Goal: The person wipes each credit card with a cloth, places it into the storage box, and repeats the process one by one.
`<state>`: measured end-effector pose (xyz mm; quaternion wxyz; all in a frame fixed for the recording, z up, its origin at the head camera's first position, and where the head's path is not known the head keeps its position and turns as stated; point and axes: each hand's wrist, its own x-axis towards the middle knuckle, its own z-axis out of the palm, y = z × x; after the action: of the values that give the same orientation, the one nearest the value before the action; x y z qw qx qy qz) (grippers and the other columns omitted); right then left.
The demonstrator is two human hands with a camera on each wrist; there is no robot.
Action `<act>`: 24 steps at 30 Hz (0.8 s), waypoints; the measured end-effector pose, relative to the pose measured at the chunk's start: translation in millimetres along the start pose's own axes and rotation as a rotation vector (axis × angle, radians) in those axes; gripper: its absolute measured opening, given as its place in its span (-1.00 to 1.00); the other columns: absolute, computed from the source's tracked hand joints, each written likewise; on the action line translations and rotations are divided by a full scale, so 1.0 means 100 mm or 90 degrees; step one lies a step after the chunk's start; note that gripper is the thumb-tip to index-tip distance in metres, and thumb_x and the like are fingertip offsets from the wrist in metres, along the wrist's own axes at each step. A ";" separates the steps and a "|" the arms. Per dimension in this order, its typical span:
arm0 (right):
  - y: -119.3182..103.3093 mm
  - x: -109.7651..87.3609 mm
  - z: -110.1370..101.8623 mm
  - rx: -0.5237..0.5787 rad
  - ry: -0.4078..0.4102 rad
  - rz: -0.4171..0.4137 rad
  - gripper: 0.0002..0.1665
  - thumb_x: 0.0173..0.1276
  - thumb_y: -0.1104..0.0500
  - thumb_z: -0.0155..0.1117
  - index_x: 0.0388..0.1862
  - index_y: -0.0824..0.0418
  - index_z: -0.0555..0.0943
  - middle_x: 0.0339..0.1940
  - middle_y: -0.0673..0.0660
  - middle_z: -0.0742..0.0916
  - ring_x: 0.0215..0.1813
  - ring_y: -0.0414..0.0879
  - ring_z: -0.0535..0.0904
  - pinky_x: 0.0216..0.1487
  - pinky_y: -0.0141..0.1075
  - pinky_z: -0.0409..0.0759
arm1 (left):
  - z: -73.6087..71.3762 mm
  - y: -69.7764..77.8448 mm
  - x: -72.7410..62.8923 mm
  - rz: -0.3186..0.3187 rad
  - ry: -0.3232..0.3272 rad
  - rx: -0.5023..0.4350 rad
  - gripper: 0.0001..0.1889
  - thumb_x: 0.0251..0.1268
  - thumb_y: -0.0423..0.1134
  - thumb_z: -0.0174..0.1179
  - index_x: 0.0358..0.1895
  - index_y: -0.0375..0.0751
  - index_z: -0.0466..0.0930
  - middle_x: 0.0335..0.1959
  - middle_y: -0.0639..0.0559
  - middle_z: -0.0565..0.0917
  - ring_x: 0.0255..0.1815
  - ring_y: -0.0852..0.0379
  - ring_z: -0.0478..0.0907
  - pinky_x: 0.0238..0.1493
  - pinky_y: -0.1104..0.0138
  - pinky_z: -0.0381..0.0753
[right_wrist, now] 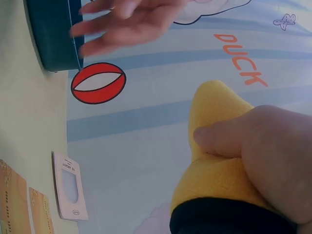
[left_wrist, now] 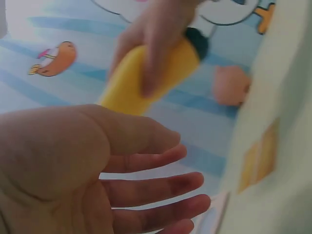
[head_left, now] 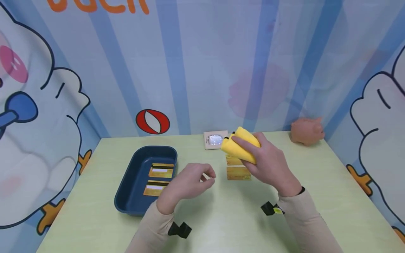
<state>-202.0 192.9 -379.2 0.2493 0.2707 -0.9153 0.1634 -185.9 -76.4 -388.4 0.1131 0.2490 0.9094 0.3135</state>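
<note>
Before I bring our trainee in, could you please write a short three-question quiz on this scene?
1. How many gold cards can be seen in the blue tray?
2. True or false: the right hand holds the yellow plush item.
3. Where is the pink pig?
A) in the blue tray
B) near the far right corner of the table
C) on top of the gold cards

Key: 1, two; 2, true; 3, B.
</note>
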 end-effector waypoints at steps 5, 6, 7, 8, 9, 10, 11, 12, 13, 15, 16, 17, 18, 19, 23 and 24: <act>0.02 -0.01 -0.03 -0.002 0.010 -0.001 -0.23 0.29 0.14 0.51 0.48 -0.18 0.54 0.06 0.32 0.58 -0.32 0.06 0.55 -0.51 -0.09 0.59 | 0.33 -0.05 0.33 0.030 -0.042 0.026 -0.84 0.41 -0.29 0.35 -0.02 -0.24 0.73 -0.09 0.01 0.76 -0.02 -0.01 0.67 0.04 0.27 0.67; 0.02 -0.01 -0.03 -0.003 0.011 -0.001 -0.23 0.29 0.15 0.51 0.48 -0.18 0.54 0.05 0.32 0.58 -0.32 0.06 0.55 -0.51 -0.09 0.58 | 0.39 -0.06 0.39 0.031 -0.040 0.025 -0.83 0.39 -0.31 0.36 -0.03 -0.25 0.74 -0.08 -0.02 0.77 -0.01 -0.03 0.67 0.05 0.26 0.67; 0.03 -0.01 -0.03 -0.003 0.011 -0.003 -0.23 0.29 0.15 0.51 0.48 -0.18 0.54 0.05 0.32 0.58 -0.32 0.06 0.55 -0.51 -0.09 0.58 | 0.44 -0.08 0.44 0.029 -0.034 0.021 -0.82 0.36 -0.33 0.37 -0.03 -0.26 0.74 -0.07 -0.03 0.78 0.00 -0.04 0.68 0.04 0.25 0.68; 0.03 -0.01 -0.03 -0.003 0.012 -0.004 -0.23 0.29 0.16 0.51 0.48 -0.17 0.55 0.05 0.33 0.58 -0.32 0.06 0.55 -0.52 -0.09 0.58 | 0.49 -0.09 0.50 0.023 -0.025 0.014 -0.82 0.34 -0.35 0.37 -0.04 -0.26 0.75 -0.07 -0.04 0.78 0.00 -0.03 0.69 0.03 0.25 0.68; 0.03 -0.01 -0.04 -0.003 0.013 -0.005 -0.23 0.29 0.16 0.51 0.48 -0.17 0.55 0.04 0.33 0.58 -0.32 0.06 0.55 -0.52 -0.10 0.57 | 0.54 -0.10 0.55 0.012 -0.013 0.005 -0.82 0.32 -0.37 0.37 -0.05 -0.25 0.75 -0.07 -0.04 0.79 0.00 -0.02 0.69 0.03 0.24 0.69; 0.04 -0.01 -0.04 -0.002 0.014 -0.005 -0.23 0.29 0.17 0.50 0.48 -0.17 0.55 0.03 0.33 0.58 -0.32 0.05 0.54 -0.52 -0.10 0.57 | 0.58 -0.11 0.60 0.002 0.001 -0.001 -0.82 0.30 -0.40 0.37 -0.05 -0.24 0.75 -0.07 -0.05 0.79 0.00 -0.01 0.70 0.02 0.22 0.69; 0.04 -0.01 -0.04 -0.002 0.015 -0.006 -0.24 0.29 0.17 0.50 0.48 -0.17 0.55 0.03 0.32 0.58 -0.33 0.05 0.54 -0.52 -0.10 0.57 | 0.62 -0.13 0.65 -0.008 0.016 -0.007 -0.82 0.28 -0.41 0.37 -0.07 -0.24 0.76 -0.07 -0.05 0.80 -0.01 -0.01 0.70 0.02 0.21 0.70; 0.04 -0.01 -0.04 -0.001 0.016 -0.005 -0.24 0.30 0.18 0.49 0.48 -0.16 0.56 0.02 0.32 0.58 -0.33 0.05 0.54 -0.52 -0.10 0.56 | 0.66 -0.14 0.69 -0.019 0.032 -0.009 -0.80 0.27 -0.43 0.37 -0.06 -0.23 0.76 -0.07 -0.04 0.80 -0.01 0.01 0.70 0.02 0.22 0.70; 0.04 0.00 -0.04 0.000 0.016 -0.005 -0.25 0.30 0.18 0.49 0.47 -0.16 0.56 0.02 0.32 0.58 -0.33 0.05 0.53 -0.53 -0.10 0.56 | 0.70 -0.15 0.73 -0.029 0.048 -0.011 -0.80 0.26 -0.44 0.37 -0.07 -0.22 0.76 -0.08 -0.03 0.79 -0.03 0.03 0.70 0.00 0.22 0.70; 0.05 0.00 -0.04 0.001 0.017 -0.002 -0.26 0.31 0.18 0.48 0.47 -0.16 0.57 0.01 0.32 0.58 -0.34 0.04 0.53 -0.53 -0.11 0.55 | 0.76 -0.18 0.81 -0.044 0.079 -0.006 -0.77 0.23 -0.46 0.38 -0.05 -0.22 0.75 -0.08 -0.02 0.79 -0.08 0.07 0.68 -0.02 0.24 0.70; 0.05 0.00 -0.04 0.003 0.019 -0.002 -0.27 0.31 0.19 0.47 0.47 -0.16 0.57 0.01 0.32 0.58 -0.34 0.04 0.52 -0.54 -0.10 0.55 | 0.79 -0.18 0.84 -0.048 0.094 0.001 -0.76 0.23 -0.45 0.40 -0.03 -0.22 0.75 -0.07 -0.01 0.79 -0.10 0.09 0.67 -0.04 0.25 0.70; 0.05 0.00 -0.04 0.003 0.019 -0.001 -0.27 0.32 0.19 0.47 0.47 -0.16 0.57 0.01 0.32 0.58 -0.35 0.04 0.52 -0.54 -0.10 0.55 | 0.82 -0.19 0.87 -0.053 0.107 0.007 -0.73 0.23 -0.43 0.43 -0.01 -0.22 0.75 -0.07 -0.02 0.78 -0.11 0.10 0.66 -0.04 0.26 0.70; 0.05 0.00 -0.04 0.004 0.019 -0.001 -0.27 0.32 0.19 0.47 0.47 -0.17 0.57 0.01 0.31 0.58 -0.35 0.04 0.52 -0.54 -0.10 0.54 | 0.85 -0.19 0.90 -0.055 0.118 0.013 -0.70 0.22 -0.43 0.45 0.02 -0.22 0.74 -0.06 -0.02 0.78 -0.11 0.10 0.65 -0.05 0.25 0.70; 0.05 0.00 -0.04 0.005 0.020 -0.003 -0.27 0.32 0.19 0.46 0.46 -0.17 0.57 0.00 0.31 0.58 -0.35 0.03 0.52 -0.55 -0.11 0.54 | 0.87 -0.20 0.92 -0.058 0.128 0.016 -0.67 0.20 -0.41 0.48 0.04 -0.23 0.74 -0.05 -0.03 0.77 -0.11 0.10 0.66 -0.04 0.25 0.70; 0.06 -0.01 -0.05 0.005 0.023 -0.006 -0.28 0.32 0.16 0.47 0.46 -0.17 0.57 0.00 0.30 0.58 -0.36 0.03 0.52 -0.54 -0.10 0.55 | 0.94 -0.21 0.97 -0.060 0.146 0.025 -0.58 0.17 -0.40 0.53 0.12 -0.24 0.72 0.00 -0.06 0.77 0.01 0.04 0.69 0.07 0.20 0.71; 0.06 -0.01 -0.05 0.005 0.024 -0.007 -0.28 0.32 0.15 0.47 0.46 -0.17 0.57 0.01 0.30 0.58 -0.36 0.03 0.52 -0.54 -0.11 0.54 | 0.95 -0.22 0.98 -0.058 0.148 0.024 -0.58 0.16 -0.40 0.53 0.12 -0.24 0.71 0.01 -0.07 0.77 0.03 0.02 0.70 0.09 0.19 0.71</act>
<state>-202.6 200.0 -376.6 0.2662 0.2734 -0.9084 0.1707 -243.6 9.0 -480.5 0.0162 0.1718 0.9324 0.3175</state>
